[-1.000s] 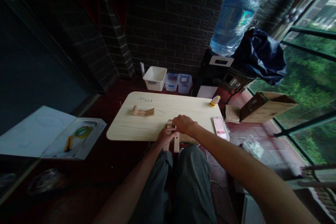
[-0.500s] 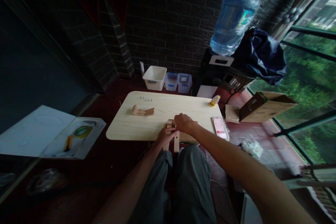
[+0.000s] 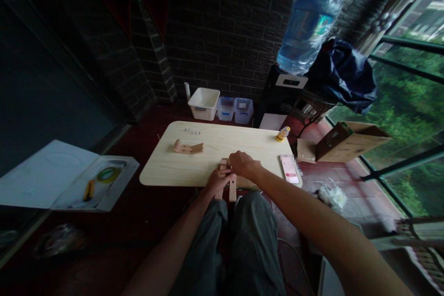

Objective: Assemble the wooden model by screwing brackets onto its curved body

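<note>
At the near edge of the pale table (image 3: 166, 166), my left hand (image 3: 218, 179) grips a wooden piece assembly (image 3: 232, 189) whose two legs stick out over the edge. My right hand (image 3: 240, 163) is closed just above it, touching its upper part; what its fingers pinch is hidden. Beside the right hand lies a flat brown board (image 3: 247, 182), partly under the forearm. A curved wooden part (image 3: 188, 148) with small holes lies to the left. Several small metal screws (image 3: 192, 131) stand in a row near the back left of the table.
A yellow-capped bottle (image 3: 283, 133) and a phone (image 3: 290, 169) are at the table's right end. Behind are a white bin (image 3: 204, 103) and two clear boxes (image 3: 235, 110). An open white case (image 3: 104, 180) is at left, a cardboard box (image 3: 350, 141) at right.
The view has shifted very slightly. My right hand has moved a little left over the wooden assembly; my left hand keeps its hold.
</note>
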The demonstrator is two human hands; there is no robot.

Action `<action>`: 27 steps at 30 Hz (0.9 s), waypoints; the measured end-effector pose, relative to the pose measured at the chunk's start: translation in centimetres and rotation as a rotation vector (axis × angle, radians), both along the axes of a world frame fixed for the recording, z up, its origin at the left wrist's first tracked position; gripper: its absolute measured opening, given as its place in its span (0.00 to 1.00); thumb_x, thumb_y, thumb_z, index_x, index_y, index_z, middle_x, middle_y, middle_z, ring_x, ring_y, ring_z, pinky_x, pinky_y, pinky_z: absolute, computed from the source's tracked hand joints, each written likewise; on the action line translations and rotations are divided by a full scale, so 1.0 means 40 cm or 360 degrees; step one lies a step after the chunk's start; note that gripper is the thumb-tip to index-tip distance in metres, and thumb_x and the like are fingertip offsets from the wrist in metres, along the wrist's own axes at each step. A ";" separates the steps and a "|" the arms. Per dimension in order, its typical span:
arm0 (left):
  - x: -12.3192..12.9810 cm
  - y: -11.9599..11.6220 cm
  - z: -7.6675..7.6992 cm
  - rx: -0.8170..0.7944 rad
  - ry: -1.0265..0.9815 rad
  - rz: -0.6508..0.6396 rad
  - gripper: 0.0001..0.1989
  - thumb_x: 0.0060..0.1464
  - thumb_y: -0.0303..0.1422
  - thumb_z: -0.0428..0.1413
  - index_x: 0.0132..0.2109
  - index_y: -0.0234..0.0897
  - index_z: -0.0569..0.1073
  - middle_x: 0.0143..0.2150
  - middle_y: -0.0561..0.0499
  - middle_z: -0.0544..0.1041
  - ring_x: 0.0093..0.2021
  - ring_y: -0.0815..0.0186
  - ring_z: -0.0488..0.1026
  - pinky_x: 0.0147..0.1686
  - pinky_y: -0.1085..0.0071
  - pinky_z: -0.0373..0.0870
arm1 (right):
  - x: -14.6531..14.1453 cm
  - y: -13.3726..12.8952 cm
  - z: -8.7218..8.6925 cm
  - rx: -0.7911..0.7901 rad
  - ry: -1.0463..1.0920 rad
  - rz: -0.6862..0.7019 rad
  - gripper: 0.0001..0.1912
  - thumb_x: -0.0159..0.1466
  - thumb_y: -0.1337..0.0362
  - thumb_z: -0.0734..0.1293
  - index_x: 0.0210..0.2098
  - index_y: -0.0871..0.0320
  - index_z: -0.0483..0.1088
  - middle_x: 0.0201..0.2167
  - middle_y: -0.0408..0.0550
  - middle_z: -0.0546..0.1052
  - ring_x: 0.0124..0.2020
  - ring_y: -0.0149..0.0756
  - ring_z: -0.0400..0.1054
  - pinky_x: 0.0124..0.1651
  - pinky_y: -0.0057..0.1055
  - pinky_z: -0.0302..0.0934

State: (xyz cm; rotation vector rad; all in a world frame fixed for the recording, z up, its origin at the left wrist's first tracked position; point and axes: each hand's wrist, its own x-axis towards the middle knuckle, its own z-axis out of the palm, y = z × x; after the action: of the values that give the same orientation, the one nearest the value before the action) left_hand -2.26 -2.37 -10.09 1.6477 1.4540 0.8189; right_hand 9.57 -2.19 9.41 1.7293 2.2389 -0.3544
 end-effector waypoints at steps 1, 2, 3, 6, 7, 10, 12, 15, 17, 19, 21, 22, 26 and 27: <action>0.000 0.001 -0.002 0.0000 0.0002 -0.0003 0.07 0.51 0.35 0.66 0.39 0.40 0.84 0.41 0.47 0.85 0.44 0.60 0.81 0.46 0.69 0.76 | 0.003 0.001 0.001 -0.0018 -0.0008 0.0005 0.19 0.62 0.66 0.70 0.51 0.68 0.76 0.49 0.70 0.79 0.50 0.52 0.77 0.46 0.38 0.73; 0.000 0.002 -0.005 0.0003 -0.0005 -0.0008 0.08 0.51 0.35 0.66 0.39 0.40 0.84 0.41 0.47 0.85 0.43 0.60 0.81 0.46 0.69 0.76 | 0.007 0.002 0.003 -0.0034 -0.0019 0.0020 0.19 0.62 0.65 0.70 0.51 0.68 0.76 0.49 0.70 0.79 0.50 0.52 0.77 0.46 0.38 0.73; 0.000 0.002 -0.007 0.0009 -0.0018 -0.0010 0.08 0.51 0.35 0.66 0.40 0.40 0.84 0.41 0.47 0.85 0.43 0.60 0.82 0.45 0.69 0.77 | 0.012 0.002 0.005 -0.0040 -0.0031 0.0043 0.20 0.62 0.65 0.70 0.52 0.67 0.75 0.50 0.70 0.79 0.50 0.52 0.77 0.46 0.38 0.73; 0.001 0.002 -0.010 0.0032 -0.0079 -0.0016 0.10 0.52 0.35 0.65 0.43 0.41 0.84 0.44 0.47 0.84 0.43 0.60 0.82 0.45 0.69 0.78 | 0.030 0.001 0.009 -0.0020 -0.0048 0.0187 0.23 0.63 0.65 0.70 0.56 0.66 0.71 0.51 0.68 0.78 0.51 0.50 0.76 0.47 0.37 0.72; 0.001 0.001 -0.010 0.0034 -0.0095 -0.0016 0.11 0.53 0.36 0.65 0.43 0.41 0.84 0.44 0.47 0.84 0.43 0.60 0.82 0.45 0.69 0.78 | 0.036 -0.001 0.009 -0.0005 -0.0038 0.0260 0.23 0.63 0.66 0.70 0.57 0.64 0.70 0.51 0.66 0.78 0.51 0.49 0.76 0.47 0.37 0.71; 0.002 -0.002 -0.002 0.0022 -0.0104 -0.0013 0.10 0.53 0.36 0.65 0.42 0.41 0.84 0.43 0.46 0.84 0.43 0.60 0.82 0.46 0.68 0.78 | 0.047 -0.013 0.005 0.0066 -0.0036 0.0485 0.18 0.66 0.70 0.66 0.56 0.61 0.71 0.51 0.62 0.79 0.50 0.46 0.77 0.48 0.36 0.71; 0.003 -0.006 0.006 0.0000 -0.0103 0.0005 0.10 0.52 0.36 0.65 0.41 0.40 0.84 0.44 0.46 0.84 0.43 0.60 0.82 0.46 0.69 0.78 | 0.051 -0.024 0.000 0.0128 -0.0087 0.0600 0.16 0.68 0.71 0.63 0.54 0.60 0.73 0.51 0.62 0.79 0.50 0.46 0.77 0.47 0.37 0.71; 0.002 -0.012 0.020 -0.0053 -0.0136 0.0010 0.10 0.53 0.36 0.65 0.42 0.39 0.84 0.45 0.46 0.84 0.42 0.61 0.82 0.43 0.70 0.78 | 0.057 -0.034 -0.005 0.0169 -0.0146 0.0703 0.16 0.69 0.71 0.61 0.54 0.59 0.73 0.50 0.60 0.79 0.50 0.47 0.77 0.47 0.39 0.71; 0.001 -0.015 0.027 -0.0091 -0.0156 -0.0002 0.11 0.53 0.36 0.64 0.43 0.39 0.84 0.43 0.46 0.85 0.41 0.61 0.83 0.42 0.70 0.78 | 0.062 -0.035 -0.007 0.0184 -0.0150 0.0707 0.17 0.69 0.70 0.61 0.55 0.58 0.73 0.49 0.59 0.80 0.50 0.46 0.77 0.48 0.39 0.71; 0.000 -0.018 0.031 -0.0113 -0.0156 -0.0006 0.11 0.53 0.36 0.64 0.43 0.39 0.84 0.42 0.47 0.85 0.41 0.60 0.83 0.40 0.71 0.78 | 0.067 -0.030 -0.009 0.0190 -0.0142 0.0685 0.16 0.69 0.69 0.61 0.54 0.59 0.74 0.49 0.59 0.80 0.50 0.46 0.77 0.48 0.38 0.71; -0.001 -0.020 0.034 -0.0112 -0.0152 0.0000 0.11 0.52 0.37 0.65 0.43 0.40 0.85 0.41 0.47 0.85 0.41 0.60 0.83 0.39 0.71 0.78 | 0.071 -0.021 -0.012 0.0172 -0.0129 0.0667 0.15 0.68 0.68 0.63 0.52 0.60 0.75 0.49 0.60 0.81 0.50 0.46 0.77 0.49 0.37 0.70; -0.002 -0.021 0.034 -0.0105 -0.0152 0.0001 0.11 0.52 0.37 0.65 0.43 0.40 0.85 0.40 0.47 0.85 0.40 0.60 0.83 0.39 0.71 0.78 | 0.072 -0.016 -0.014 0.0153 -0.0127 0.0652 0.15 0.68 0.67 0.64 0.51 0.60 0.76 0.48 0.60 0.81 0.50 0.47 0.77 0.49 0.37 0.70; -0.002 -0.019 0.031 -0.0070 -0.0149 -0.0033 0.12 0.53 0.36 0.64 0.44 0.39 0.84 0.41 0.47 0.85 0.39 0.60 0.83 0.39 0.71 0.78 | 0.069 0.003 -0.021 0.0109 -0.0111 0.0544 0.15 0.65 0.65 0.68 0.49 0.64 0.77 0.47 0.65 0.81 0.49 0.49 0.77 0.48 0.37 0.71; -0.001 -0.017 0.029 -0.0059 -0.0142 -0.0037 0.12 0.53 0.36 0.64 0.44 0.39 0.84 0.41 0.47 0.85 0.39 0.61 0.83 0.39 0.71 0.78 | 0.066 0.006 -0.022 0.0112 -0.0099 0.0515 0.16 0.65 0.64 0.68 0.50 0.65 0.77 0.47 0.65 0.80 0.49 0.49 0.77 0.48 0.37 0.71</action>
State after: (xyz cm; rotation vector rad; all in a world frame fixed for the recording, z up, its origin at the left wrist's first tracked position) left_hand -2.32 -3.06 -8.94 1.5780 1.3778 0.8368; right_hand 12.23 -1.96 8.53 1.3542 2.4564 -0.1484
